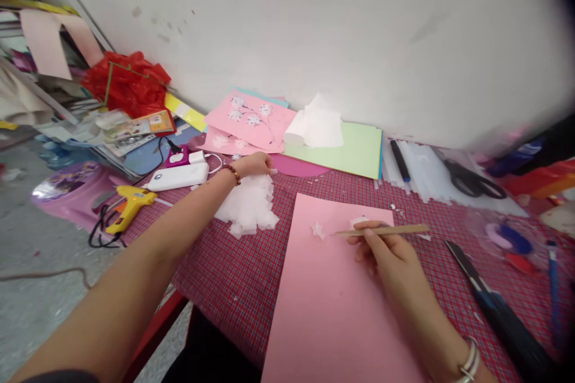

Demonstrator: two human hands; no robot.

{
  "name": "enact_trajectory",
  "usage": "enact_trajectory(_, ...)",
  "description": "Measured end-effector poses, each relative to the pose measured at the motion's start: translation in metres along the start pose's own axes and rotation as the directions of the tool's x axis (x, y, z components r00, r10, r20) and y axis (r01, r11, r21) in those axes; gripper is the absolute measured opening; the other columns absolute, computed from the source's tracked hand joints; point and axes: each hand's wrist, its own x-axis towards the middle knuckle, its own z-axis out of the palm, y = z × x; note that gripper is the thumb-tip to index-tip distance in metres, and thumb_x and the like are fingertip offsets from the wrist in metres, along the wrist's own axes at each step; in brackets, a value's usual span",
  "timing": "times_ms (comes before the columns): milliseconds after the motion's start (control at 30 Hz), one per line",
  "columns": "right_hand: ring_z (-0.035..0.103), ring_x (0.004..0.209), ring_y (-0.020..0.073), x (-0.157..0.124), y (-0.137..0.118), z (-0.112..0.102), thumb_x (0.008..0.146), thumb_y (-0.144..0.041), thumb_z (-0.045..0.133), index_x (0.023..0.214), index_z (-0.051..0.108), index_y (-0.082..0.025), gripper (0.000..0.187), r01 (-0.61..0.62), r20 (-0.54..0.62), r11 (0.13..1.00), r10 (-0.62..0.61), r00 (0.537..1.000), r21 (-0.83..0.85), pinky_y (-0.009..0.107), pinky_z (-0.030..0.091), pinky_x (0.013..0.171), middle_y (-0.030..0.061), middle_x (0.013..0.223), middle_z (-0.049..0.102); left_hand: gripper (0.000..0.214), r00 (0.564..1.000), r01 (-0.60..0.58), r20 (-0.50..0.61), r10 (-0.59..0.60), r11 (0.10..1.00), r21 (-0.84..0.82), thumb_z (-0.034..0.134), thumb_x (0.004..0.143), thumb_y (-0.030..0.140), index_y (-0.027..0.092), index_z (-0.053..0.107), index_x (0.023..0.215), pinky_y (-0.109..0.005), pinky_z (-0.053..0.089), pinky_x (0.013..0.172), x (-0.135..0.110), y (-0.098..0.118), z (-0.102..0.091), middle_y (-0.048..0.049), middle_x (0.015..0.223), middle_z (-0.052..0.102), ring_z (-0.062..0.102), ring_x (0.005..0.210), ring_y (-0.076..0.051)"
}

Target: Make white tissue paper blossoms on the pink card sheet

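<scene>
My right hand [386, 251] grips a thin, pointed wooden stick [399, 230] over a pink sheet of paper [332, 287]. Beside the stick's tip, a small crumpled white tissue tuft [318, 231] sits on the sheet. Another white piece [359, 222] is partly hidden behind my right fingers. My left hand [254, 164] reaches across to the far edge of a pile of white tissue pieces [249, 206]. Its fingers are curled closed, and what they hold, if anything, is too small to make out.
Behind lie pink sheets with white flowers [251, 116], a tissue roll [318, 122] and green paper [359, 149]. At left are a yellow glue gun [130, 206] and a white power bank [177, 176]. Scissors [469, 179], a black marker [399, 160] and a cutter knife [494, 305] lie at right.
</scene>
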Motion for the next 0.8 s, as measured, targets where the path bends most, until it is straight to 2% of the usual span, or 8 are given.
enact_trajectory(67, 0.047, 0.046, 0.0097, 0.0, -0.001, 0.0, 0.085, -0.044, 0.055, 0.094, 0.06, -0.018, 0.028, 0.008, -0.005, 1.0, -0.008, 1.0, 0.008, 0.022, 0.032, 0.038, 0.0034, 0.07, 0.064, 0.016, 1.0, 0.008, 0.005, -0.008, 1.0, -0.012, 0.065, 0.068, 0.029, 0.015, 0.059, 0.067, -0.022, 0.033, 0.052, -0.002, 0.004, -0.003, -0.0001, 0.06, 0.057, 0.045, 0.053, -0.01)
enact_trajectory(167, 0.05, 0.048, 0.01, -0.001, -0.003, 0.001, 0.084, -0.043, 0.056, 0.092, 0.06, -0.018, 0.027, 0.027, -0.01, 0.999, -0.027, 1.0, 0.027, 0.021, 0.033, 0.038, 0.004, 0.073, 0.065, 0.014, 1.0, -0.02, -0.015, 0.019, 0.998, -0.058, 0.064, 0.068, 0.026, 0.015, 0.057, 0.067, -0.021, 0.032, 0.052, -0.011, 0.014, -0.013, 0.001, 0.06, 0.054, 0.043, 0.053, -0.008)
enact_trajectory(233, 0.05, 0.048, 0.0096, -0.002, -0.005, 0.002, 0.084, -0.041, 0.056, 0.09, 0.06, -0.018, 0.025, 0.048, -0.005, 0.998, -0.048, 0.999, 0.032, 0.021, 0.033, 0.039, 0.0037, 0.073, 0.065, 0.012, 0.994, -0.098, -0.062, 0.089, 0.981, -0.169, 0.065, 0.068, 0.023, 0.015, 0.056, 0.07, -0.021, 0.032, 0.052, -0.021, 0.023, -0.019, 0.0016, 0.062, 0.054, 0.043, 0.054, -0.007)
enact_trajectory(300, 0.05, 0.048, 0.009, -0.004, -0.007, 0.004, 0.084, -0.039, 0.056, 0.089, 0.06, -0.018, 0.022, 0.064, 0.012, 0.997, -0.065, 0.998, 0.034, 0.021, 0.034, 0.04, 0.0029, 0.072, 0.064, 0.011, 0.979, -0.204, -0.09, 0.185, 0.914, -0.35, 0.064, 0.068, 0.019, 0.015, 0.054, 0.07, -0.02, 0.032, 0.052, -0.036, 0.036, -0.02, 0.0029, 0.06, 0.051, 0.043, 0.054, -0.006)
enact_trajectory(400, 0.05, 0.049, 0.0089, -0.007, -0.01, 0.008, 0.085, -0.038, 0.055, 0.09, 0.06, -0.019, 0.02, 0.075, 0.045, 0.997, -0.076, 0.996, 0.024, 0.021, 0.034, 0.041, 0.0022, 0.073, 0.064, 0.011, 0.95, -0.272, -0.034, 0.311, 0.768, -0.58, 0.062, 0.069, 0.016, 0.016, 0.054, 0.077, -0.019, 0.032, 0.052, -0.063, 0.057, -0.009, 0.0047, 0.06, 0.048, 0.043, 0.053, -0.006)
enact_trajectory(500, 0.051, 0.05, 0.0094, -0.01, -0.011, 0.012, 0.086, -0.037, 0.054, 0.09, 0.06, -0.019, 0.019, 0.101, 0.079, 0.995, -0.099, 0.992, -0.02, 0.022, 0.036, 0.043, 0.0021, 0.074, 0.063, 0.033, 0.907, -0.309, 0.014, 0.422, 0.685, -0.66, 0.06, 0.069, 0.015, 0.016, 0.057, 0.102, -0.018, 0.03, 0.05, -0.088, 0.072, 0.012, 0.0059, 0.066, 0.048, 0.04, 0.053, -0.005)
enact_trajectory(633, 0.053, 0.053, 0.0097, -0.01, -0.008, 0.014, 0.088, -0.035, 0.052, 0.092, 0.06, -0.019, 0.018, 0.149, 0.079, 0.986, -0.143, 0.987, -0.076, 0.022, 0.038, 0.045, 0.0016, 0.076, 0.062, 0.057, 0.89, -0.298, 0.067, 0.451, 0.687, -0.663, 0.058, 0.07, 0.015, 0.017, 0.048, 0.126, -0.017, 0.029, 0.049, -0.101, 0.075, 0.032, 0.0059, 0.071, 0.048, 0.04, 0.055, -0.005)
enact_trajectory(800, 0.053, 0.055, 0.0093, -0.007, -0.005, 0.014, 0.09, -0.033, 0.049, 0.095, 0.059, -0.02, 0.018, 0.17, 0.055, 0.971, -0.163, 0.985, -0.171, 0.022, 0.04, 0.048, 0.0019, 0.081, 0.063, 0.057, 0.901, -0.238, 0.127, 0.416, 0.716, -0.656, 0.06, 0.068, 0.014, 0.015, 0.048, 0.123, -0.018, 0.024, 0.044, -0.095, 0.063, 0.042, 0.009, 0.063, 0.039, 0.033, 0.048, -0.005)
